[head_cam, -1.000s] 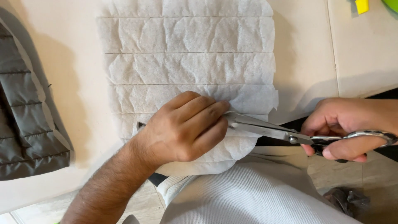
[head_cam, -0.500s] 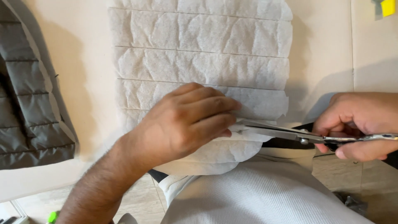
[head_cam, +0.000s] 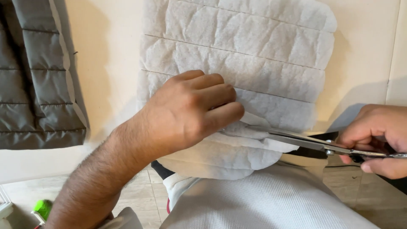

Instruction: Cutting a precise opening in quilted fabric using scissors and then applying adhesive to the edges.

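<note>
Left hand (head_cam: 190, 112) lies flat, pinning the white quilted batting (head_cam: 237, 63) on the near edge of the cream table (head_cam: 110, 55). Right hand (head_cam: 377, 140) grips metal scissors (head_cam: 305, 142), blades seemingly inside the batting's near-right edge. Grey quilted fabric (head_cam: 38, 76) sits far left.

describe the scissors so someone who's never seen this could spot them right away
Start at the white quilted padding on the cream table. At its near edge, past the left hand, the right hand holds the scissors: the only metal thing, long silver blades.
</note>
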